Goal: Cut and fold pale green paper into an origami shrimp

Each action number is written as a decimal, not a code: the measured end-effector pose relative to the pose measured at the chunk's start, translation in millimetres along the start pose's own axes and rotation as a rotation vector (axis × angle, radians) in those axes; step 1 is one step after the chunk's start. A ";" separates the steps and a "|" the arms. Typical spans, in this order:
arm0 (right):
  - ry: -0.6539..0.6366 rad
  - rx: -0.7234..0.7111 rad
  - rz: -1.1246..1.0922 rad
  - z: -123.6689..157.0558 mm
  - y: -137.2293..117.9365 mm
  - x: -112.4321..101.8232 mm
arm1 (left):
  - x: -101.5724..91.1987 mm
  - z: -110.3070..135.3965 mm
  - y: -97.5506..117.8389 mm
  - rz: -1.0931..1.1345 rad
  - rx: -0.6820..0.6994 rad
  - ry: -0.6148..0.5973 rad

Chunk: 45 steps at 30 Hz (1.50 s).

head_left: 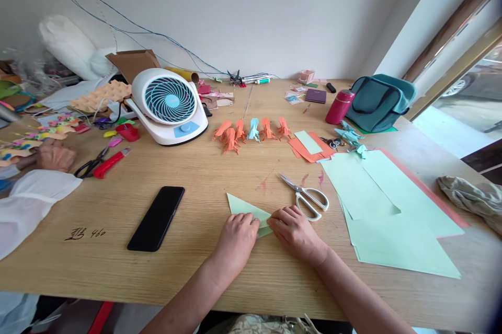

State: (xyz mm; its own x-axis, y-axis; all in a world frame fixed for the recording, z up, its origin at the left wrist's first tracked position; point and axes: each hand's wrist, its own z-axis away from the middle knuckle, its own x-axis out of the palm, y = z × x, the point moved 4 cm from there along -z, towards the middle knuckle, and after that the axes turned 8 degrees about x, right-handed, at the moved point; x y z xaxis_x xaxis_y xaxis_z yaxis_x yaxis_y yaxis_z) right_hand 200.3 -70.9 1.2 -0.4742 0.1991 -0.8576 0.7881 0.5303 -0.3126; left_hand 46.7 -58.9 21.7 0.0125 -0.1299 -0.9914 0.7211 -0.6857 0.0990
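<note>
A pale green sheet of paper (pixel 243 204), folded to a pointed shape, lies on the table in front of me. My left hand (pixel 240 235) is closed on its near edge, fingers curled and pressed onto the paper. At the paper's right corner, my right hand (pixel 295 230) pinches it between thumb and fingers. Both palms face down, and the fingertips are partly hidden. White-handled scissors (pixel 311 199) lie just beyond my right hand, blades pointing away to the left. Larger pale green sheets (pixel 396 234) are spread to the right.
A black phone (pixel 156 219) lies to the left. Folded orange paper figures (pixel 230 138) and a blue one (pixel 254 129) stand behind, near a white fan (pixel 168 104). A pink bottle (pixel 339 106) and teal bag (pixel 378 104) are back right. Another person's hand (pixel 56 155) rests far left.
</note>
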 end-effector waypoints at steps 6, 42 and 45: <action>-0.002 0.007 -0.016 1.3 1.3 1.3 | 11.6 0.5 -6.7 -0.033 0.026 0.130; 0.041 0.153 -0.017 20.2 5.1 -6.1 | -10.1 -2.7 -6.9 0.080 -0.033 -0.067; 0.039 0.183 -0.056 19.3 6.8 -5.6 | -16.0 -6.2 -12.8 0.109 -0.027 -0.085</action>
State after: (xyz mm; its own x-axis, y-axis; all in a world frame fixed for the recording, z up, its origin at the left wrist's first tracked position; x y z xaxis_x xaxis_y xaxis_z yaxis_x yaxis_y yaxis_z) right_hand 215.9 -84.4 -4.0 -0.5316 0.2070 -0.8213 0.8164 0.3837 -0.4317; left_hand 41.6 -43.6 35.8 0.0343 -0.2637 -0.9640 0.7367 -0.6451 0.2027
